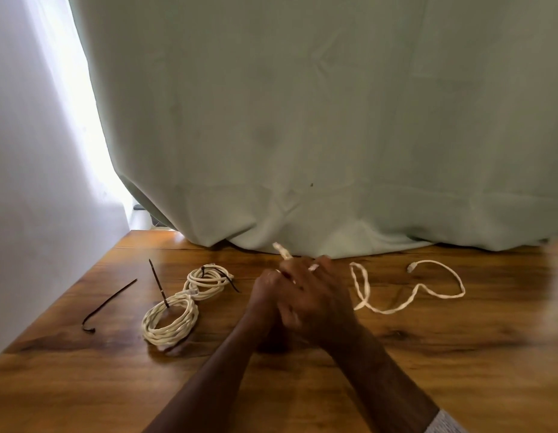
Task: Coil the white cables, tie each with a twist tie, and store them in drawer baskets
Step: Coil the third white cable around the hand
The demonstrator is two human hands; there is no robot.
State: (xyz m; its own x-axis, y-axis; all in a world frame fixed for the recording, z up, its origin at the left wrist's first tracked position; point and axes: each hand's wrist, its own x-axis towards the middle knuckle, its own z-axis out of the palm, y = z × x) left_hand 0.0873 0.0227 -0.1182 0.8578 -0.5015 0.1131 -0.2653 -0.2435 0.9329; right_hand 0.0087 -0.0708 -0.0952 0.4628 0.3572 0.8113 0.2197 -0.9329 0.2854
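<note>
Domestic room, as we read it: wood-grain desk (396, 354) set against a window, its far edge under a pale green curtain (302, 120); white sheer (28, 151) at the far left corner, daylight between them.

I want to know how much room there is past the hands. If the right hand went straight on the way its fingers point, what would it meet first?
Probably the green curtain, whose hem lies on the table just beyond the right hand. Only the white cable end it holds pokes out ahead; depth is unclear.
</note>
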